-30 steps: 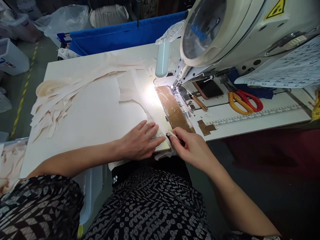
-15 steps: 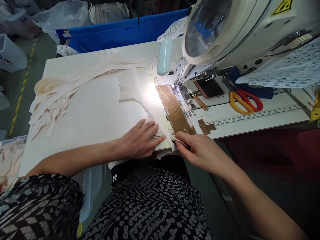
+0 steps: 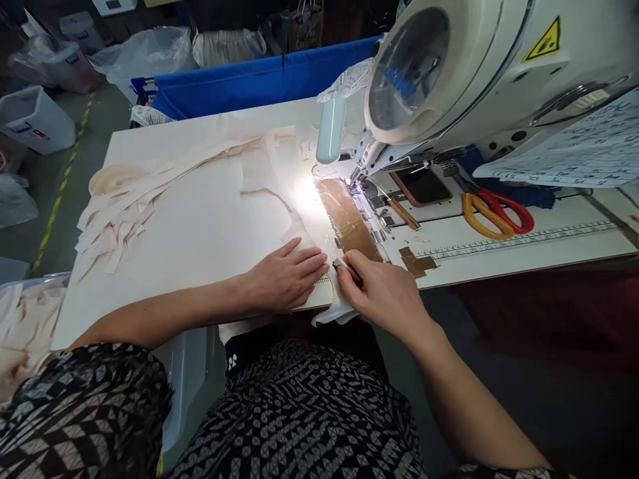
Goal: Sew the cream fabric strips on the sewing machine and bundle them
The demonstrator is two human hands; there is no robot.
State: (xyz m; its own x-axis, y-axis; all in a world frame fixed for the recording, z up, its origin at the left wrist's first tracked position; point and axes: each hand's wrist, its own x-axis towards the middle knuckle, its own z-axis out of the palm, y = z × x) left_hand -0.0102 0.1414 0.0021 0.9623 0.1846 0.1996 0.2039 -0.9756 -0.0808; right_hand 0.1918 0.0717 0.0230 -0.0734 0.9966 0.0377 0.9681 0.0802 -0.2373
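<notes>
My left fingers (image 3: 304, 269), loosely spread, press pale cloth (image 3: 267, 174) flat near table's (image 3: 200, 219) front edge; right fingers (image 3: 347, 269) pinch cloth edge, likely for tension.

A yellow warning triangle (image 3: 544, 42) is marking the sewing machine (image 3: 492, 73) at two o'clock; other print is appearing illegible.

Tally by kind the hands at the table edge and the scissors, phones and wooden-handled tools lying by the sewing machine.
Hands, left hand and right hand: 2
Scissors: 1
Phone: 1
Wooden-handled tool: 1
Total: 5
</notes>
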